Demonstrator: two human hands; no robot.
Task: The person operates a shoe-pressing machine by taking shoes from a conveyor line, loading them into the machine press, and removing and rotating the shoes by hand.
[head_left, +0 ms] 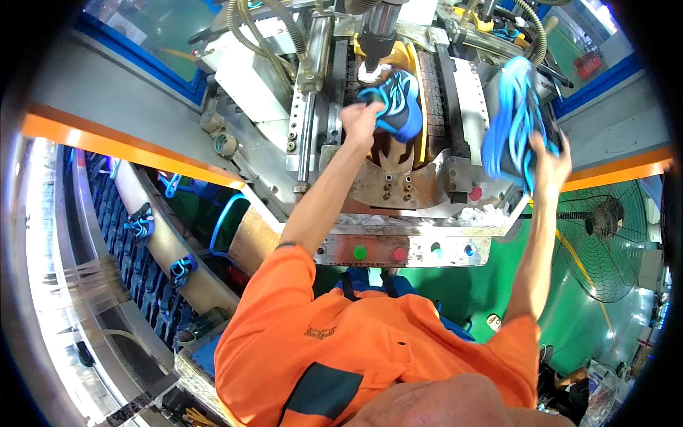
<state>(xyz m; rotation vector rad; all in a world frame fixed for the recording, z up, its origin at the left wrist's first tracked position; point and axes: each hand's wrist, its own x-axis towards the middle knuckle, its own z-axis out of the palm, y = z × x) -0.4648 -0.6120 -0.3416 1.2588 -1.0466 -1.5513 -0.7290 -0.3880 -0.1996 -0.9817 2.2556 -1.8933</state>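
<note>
Head view showed my left hand [359, 117] gripping the blue shoe [395, 103] seated under the far press machine [398, 178] plunger, steadying it there, while my right hand [546, 160] clutched a second blue shoe [514, 117] raised clear at right.

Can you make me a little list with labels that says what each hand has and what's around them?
Left hand: grips a blue shoe seated in the machine
Right hand: holds up a second blue shoe, sole outward
Machine front: panel with green, red and blue buttons
Person's left: conveyor belt carrying more blue shoes
Person's right: floor fan on green floor
</note>
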